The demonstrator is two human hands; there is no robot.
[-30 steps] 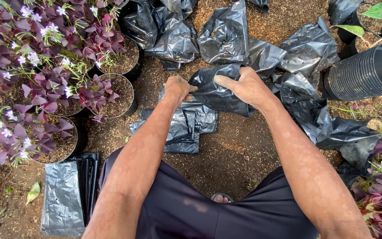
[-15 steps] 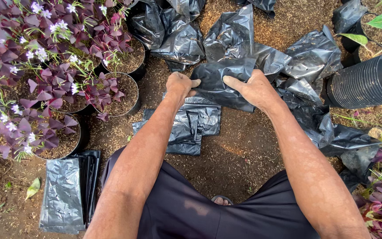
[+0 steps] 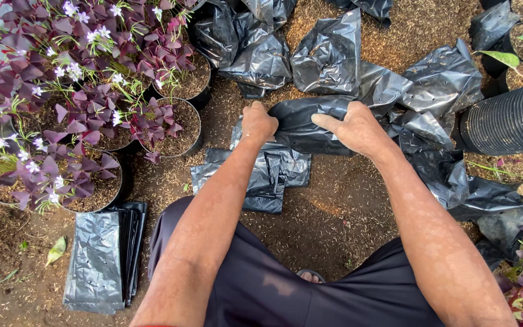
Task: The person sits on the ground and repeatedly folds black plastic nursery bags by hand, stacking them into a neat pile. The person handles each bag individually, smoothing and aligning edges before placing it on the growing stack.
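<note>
Hands of a crouching person, seen from above, grip one black plastic nursery bag [image 3: 301, 124] at the centre of the frame. Left hand [image 3: 257, 124] is closed in a fist on the bag's left edge; right hand [image 3: 358, 128] pinches the right side, its fingers [image 3: 328, 123] clamped on the plastic. Bag hangs just above a small pile of flattened black bags [image 3: 261, 178] lying on husk-strewn soil [image 3: 340, 206]. More crumpled black bags [image 3: 328, 57] are scattered across the top and right of the frame. Pots of purple-leaved plants with small pale flowers [image 3: 86, 115] fill the upper left. Neat stack of flat bags [image 3: 101, 257] lies at lower left. Stack of ribbed black plastic pots [image 3: 506, 121] lies on its side at the right edge. Dark shorts [image 3: 286, 290] fill the bottom centre.
</note>
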